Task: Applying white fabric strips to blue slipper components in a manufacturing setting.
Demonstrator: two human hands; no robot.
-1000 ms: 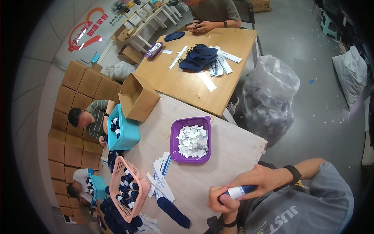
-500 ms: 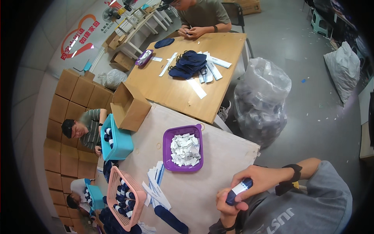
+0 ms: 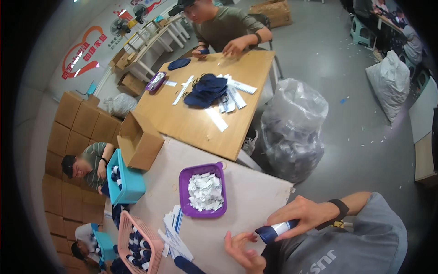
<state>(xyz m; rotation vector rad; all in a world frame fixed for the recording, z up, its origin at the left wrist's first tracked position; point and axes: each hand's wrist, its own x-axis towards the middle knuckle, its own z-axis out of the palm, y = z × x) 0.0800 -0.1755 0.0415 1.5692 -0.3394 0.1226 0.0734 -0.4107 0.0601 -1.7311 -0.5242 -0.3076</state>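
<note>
My right hand (image 3: 301, 217) is closed around a rolled navy cloth bundle (image 3: 275, 231) that has a white paper band round its middle. The roll lies nearly level over the table's near edge, its free end pointing left. Just beside that end is my left hand (image 3: 244, 252), empty, with its fingers spread and the palm turned up. Left of my hands, a flat navy cloth piece (image 3: 187, 266) is partly cut off by the lower rim. White and blue printed paper strips (image 3: 175, 234) lie fanned out beyond it.
A purple basket (image 3: 184, 194) of small white paper pieces stands mid-table. At left are a pink basket (image 3: 158, 249) of banded rolls, a turquoise bin (image 3: 132, 187) and an open carton (image 3: 148, 148). Across, a person works at a wooden table (image 3: 169, 114); a clear bag (image 3: 294, 132) stands beside it.
My left hand has let go of the roll and opened, moving left of it. The roll has tipped closer to level in my right hand. The whole view has shifted slightly.
</note>
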